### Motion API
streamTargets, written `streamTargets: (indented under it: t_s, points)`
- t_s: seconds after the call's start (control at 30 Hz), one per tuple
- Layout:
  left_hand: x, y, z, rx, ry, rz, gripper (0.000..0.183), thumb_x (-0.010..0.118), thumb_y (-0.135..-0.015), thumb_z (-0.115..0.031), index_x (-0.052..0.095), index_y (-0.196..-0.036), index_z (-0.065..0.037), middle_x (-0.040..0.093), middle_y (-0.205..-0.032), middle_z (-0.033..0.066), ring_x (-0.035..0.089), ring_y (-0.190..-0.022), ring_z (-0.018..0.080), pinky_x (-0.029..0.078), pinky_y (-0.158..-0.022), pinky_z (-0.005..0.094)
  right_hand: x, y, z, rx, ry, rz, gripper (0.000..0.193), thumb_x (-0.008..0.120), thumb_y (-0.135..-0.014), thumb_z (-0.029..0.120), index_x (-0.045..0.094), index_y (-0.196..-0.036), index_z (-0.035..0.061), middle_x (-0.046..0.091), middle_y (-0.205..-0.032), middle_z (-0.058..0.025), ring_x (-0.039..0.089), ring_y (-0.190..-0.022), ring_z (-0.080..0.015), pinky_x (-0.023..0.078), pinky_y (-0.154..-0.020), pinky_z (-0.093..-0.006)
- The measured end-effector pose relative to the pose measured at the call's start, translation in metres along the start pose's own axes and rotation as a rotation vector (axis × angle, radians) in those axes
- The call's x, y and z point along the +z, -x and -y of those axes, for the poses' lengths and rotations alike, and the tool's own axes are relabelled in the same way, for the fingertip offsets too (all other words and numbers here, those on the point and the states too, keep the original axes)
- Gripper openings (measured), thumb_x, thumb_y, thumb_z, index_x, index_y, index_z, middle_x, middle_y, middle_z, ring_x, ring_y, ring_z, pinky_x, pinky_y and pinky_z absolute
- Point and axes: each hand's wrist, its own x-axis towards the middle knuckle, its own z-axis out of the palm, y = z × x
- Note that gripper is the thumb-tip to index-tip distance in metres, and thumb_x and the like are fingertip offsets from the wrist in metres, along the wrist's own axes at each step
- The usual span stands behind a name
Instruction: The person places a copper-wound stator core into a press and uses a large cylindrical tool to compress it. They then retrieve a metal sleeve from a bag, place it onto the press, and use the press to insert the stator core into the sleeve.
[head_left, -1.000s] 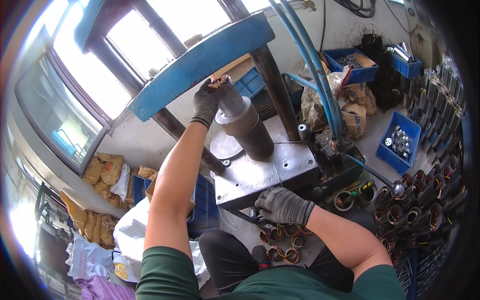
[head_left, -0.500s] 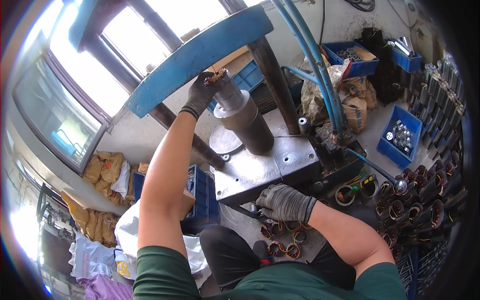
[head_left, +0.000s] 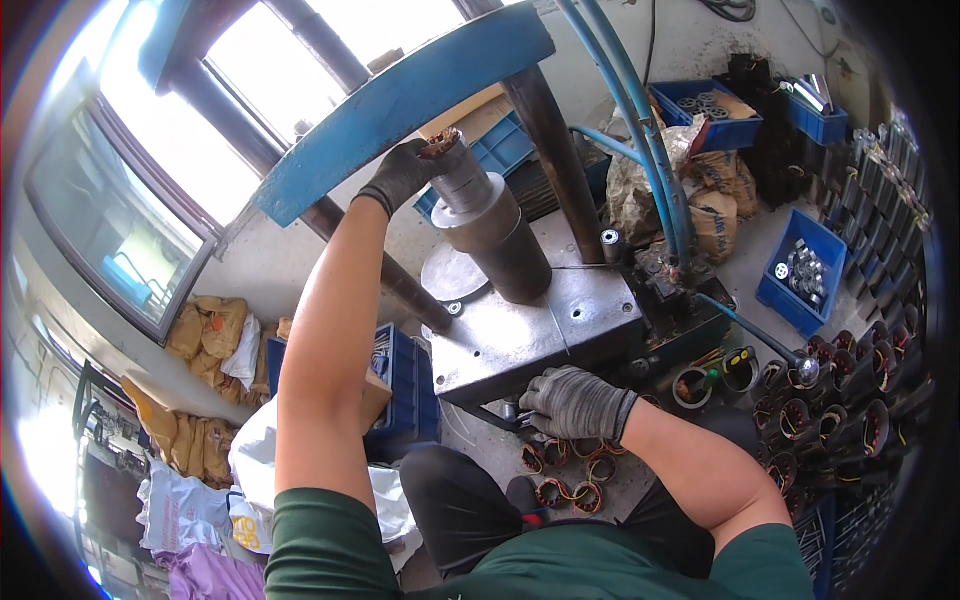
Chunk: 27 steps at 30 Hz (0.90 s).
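Daylight glares in through the wide, dark-framed window [head_left: 268, 68], glinting off the stepped grey metal cylinder [head_left: 486, 216]; the bowed edges seem blurred.

We're in an industrial workshop, and here's the giveaway: a hefty blue press [head_left: 410, 105], dark steel columns [head_left: 555, 160] running down to its scuffed metal bed [head_left: 510, 345]. Blue hoses [head_left: 678, 225] drop just right of the press. Farther right of it, look, a blue bin [head_left: 788, 312] of small metal parts and rows of dark tubes [head_left: 897, 412] with wiring inside! Wired rings [head_left: 586, 511] on the floor before the press; brown sacks [head_left: 208, 335] heaped to its left.
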Motion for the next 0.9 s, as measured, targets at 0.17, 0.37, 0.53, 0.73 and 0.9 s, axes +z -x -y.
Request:
streamTargets:
  t_s: [0.17, 0.37, 0.53, 0.73, 0.9]
  points:
    - [-0.012, -0.009, 0.000, -0.121, -0.186, 0.130, 0.079, 0.078, -0.079, -0.067, 0.068, -0.120, 0.001, 0.068, -0.101, 0.0109, 0.062, -0.083, 0.0187, 0.055, -0.072, 0.0332, 0.002, -0.001, 0.002, 0.006, 0.010, 0.002, 0.028, 0.062, -0.093, 0.030, 0.073, -0.108, 0.0096, 0.072, -0.101, -0.0125, 0.069, -0.099, -0.0323, 0.053, -0.091, -0.0457]
    - [-0.003, -0.014, 0.000, -0.264, 0.012, 0.050, 0.091, 0.070, -0.078, -0.076, 0.067, -0.124, 0.002, 0.068, -0.110, 0.0163, 0.064, -0.089, 0.0244, 0.056, -0.077, 0.0369, -0.005, 0.005, 0.001, 0.030, 0.002, 0.030, 0.028, 0.066, -0.090, 0.030, 0.073, -0.109, 0.0111, 0.071, -0.102, -0.0135, 0.068, -0.101, -0.0323, 0.053, -0.092, -0.0457]
    - [-0.006, -0.005, -0.008, -0.278, -0.164, 0.013, 0.106, 0.052, -0.083, -0.087, 0.063, -0.135, 0.004, 0.069, -0.120, 0.0248, 0.067, -0.107, 0.0345, 0.052, -0.096, 0.0416, -0.017, 0.009, 0.001, 0.063, -0.017, 0.023, 0.028, 0.067, -0.089, 0.029, 0.072, -0.110, 0.0104, 0.070, -0.103, -0.0139, 0.068, -0.101, -0.0329, 0.053, -0.092, -0.0467]
    - [0.005, -0.002, -0.018, -0.145, -0.174, -0.015, 0.093, 0.055, -0.085, -0.083, 0.075, -0.111, 0.004, 0.074, -0.110, 0.0234, 0.070, -0.106, 0.0328, 0.049, -0.098, 0.0371, -0.016, 0.014, -0.006, 0.076, -0.036, -0.023, 0.031, 0.067, -0.090, 0.029, 0.072, -0.112, 0.0091, 0.070, -0.102, -0.0146, 0.068, -0.100, -0.0345, 0.053, -0.091, -0.0467]
    - [0.006, -0.007, 0.002, -0.206, -0.011, -0.058, 0.070, 0.064, -0.090, -0.067, 0.075, -0.111, -0.001, 0.075, -0.108, 0.0189, 0.071, -0.099, 0.0265, 0.051, -0.091, 0.0354, -0.014, 0.010, -0.009, 0.075, 0.001, -0.021, 0.031, 0.066, -0.091, 0.030, 0.073, -0.111, 0.0077, 0.070, -0.103, -0.0160, 0.068, -0.101, -0.0353, 0.053, -0.092, -0.0478]
